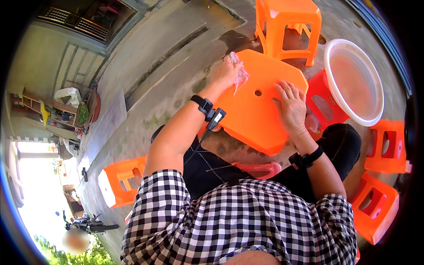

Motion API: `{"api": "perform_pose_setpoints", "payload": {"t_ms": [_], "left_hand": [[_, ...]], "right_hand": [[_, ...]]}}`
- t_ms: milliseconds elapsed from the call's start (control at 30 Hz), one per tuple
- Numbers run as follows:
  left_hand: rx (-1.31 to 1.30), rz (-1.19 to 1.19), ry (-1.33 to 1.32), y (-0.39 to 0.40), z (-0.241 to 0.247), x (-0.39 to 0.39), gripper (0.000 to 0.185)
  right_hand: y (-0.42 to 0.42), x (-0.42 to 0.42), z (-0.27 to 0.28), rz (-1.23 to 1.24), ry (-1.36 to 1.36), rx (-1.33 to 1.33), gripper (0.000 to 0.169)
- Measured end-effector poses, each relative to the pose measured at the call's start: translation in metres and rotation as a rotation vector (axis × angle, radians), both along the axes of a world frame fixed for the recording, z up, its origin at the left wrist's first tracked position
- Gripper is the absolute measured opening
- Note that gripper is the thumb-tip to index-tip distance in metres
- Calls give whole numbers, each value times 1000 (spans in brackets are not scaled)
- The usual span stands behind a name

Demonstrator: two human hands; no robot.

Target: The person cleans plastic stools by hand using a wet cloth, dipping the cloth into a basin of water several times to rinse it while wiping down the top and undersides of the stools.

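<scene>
An orange plastic stool (255, 112) with an eight-sided top and a round hole in its middle stands tilted before me. At the top's upper left edge, my left hand (227, 71) grips a crumpled pink and white cloth (241, 74), which lies partly on the surface. My right hand (291, 102) rests on the right part of the top with its fingers spread and holds nothing. Both wrists wear black bands with small devices. The stool's legs are mostly hidden under the top and behind my knees.
A white-rimmed basin (356, 82) of cloudy water stands on a red stool (323, 99) at the right. Another orange stool (288, 29) stands beyond the top. More stools stand at the left (122, 182) and right (376, 207). The concrete floor has wet patches.
</scene>
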State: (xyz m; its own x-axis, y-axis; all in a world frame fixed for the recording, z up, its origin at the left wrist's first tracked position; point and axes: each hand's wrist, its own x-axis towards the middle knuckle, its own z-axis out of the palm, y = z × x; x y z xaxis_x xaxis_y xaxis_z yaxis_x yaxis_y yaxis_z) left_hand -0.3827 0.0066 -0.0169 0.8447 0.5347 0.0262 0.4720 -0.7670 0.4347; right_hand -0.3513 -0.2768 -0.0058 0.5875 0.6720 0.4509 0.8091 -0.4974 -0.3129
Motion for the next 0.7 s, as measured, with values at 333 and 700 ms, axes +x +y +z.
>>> {"api": "perform_pose_setpoints", "payload": {"t_ms": [333,700], "left_hand": [[354,-566,81,-80,27,75,44],[-590,-91,-26,28,3,42,61]], "right_hand": [[1,-5,11,-50,46,8,51],[0,-7,14,-38,70,-2,42]]}}
